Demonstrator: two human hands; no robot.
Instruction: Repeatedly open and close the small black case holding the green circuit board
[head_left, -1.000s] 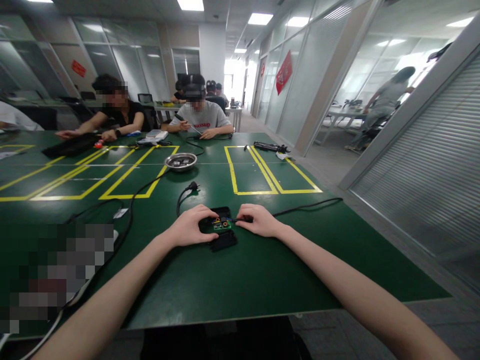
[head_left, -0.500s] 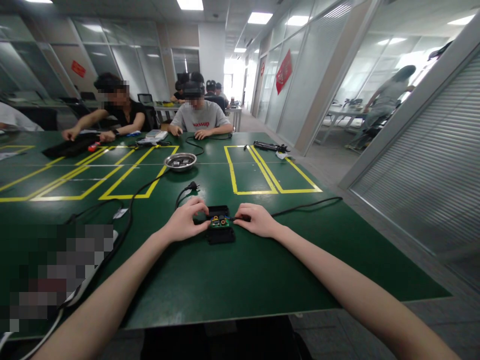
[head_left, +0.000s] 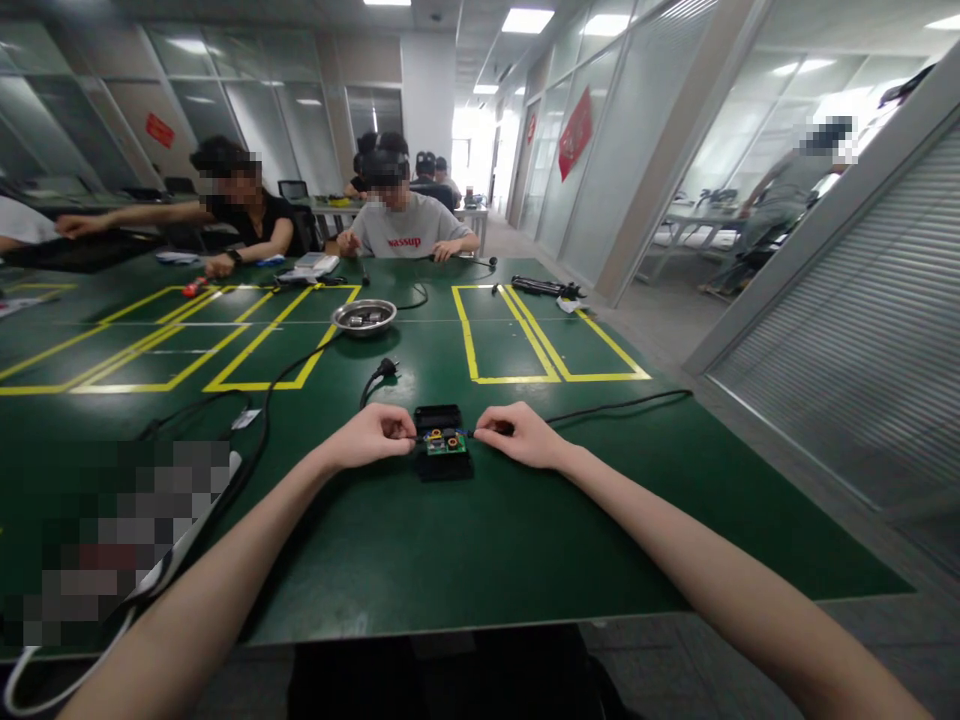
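Observation:
A small black case (head_left: 444,466) lies open on the green table (head_left: 480,540), with a green circuit board (head_left: 442,441) showing copper coils inside it. My left hand (head_left: 373,436) is closed at the board's left end, fingertips pinching its edge. My right hand (head_left: 523,438) is closed at the right end, pinching the black cable (head_left: 622,405) where it meets the board. A second black cable with a plug (head_left: 384,369) runs off behind my left hand.
A metal bowl (head_left: 364,316) stands further back among yellow taped rectangles (head_left: 517,345). Two other people sit at the far side of the table with tools and small parts. Black cables and a blurred patch lie at the left. The table's right edge drops to the floor.
My left hand has slid off the top of the case to the board's left end. The case now lies squarer to me. The people opposite have shifted their arms.

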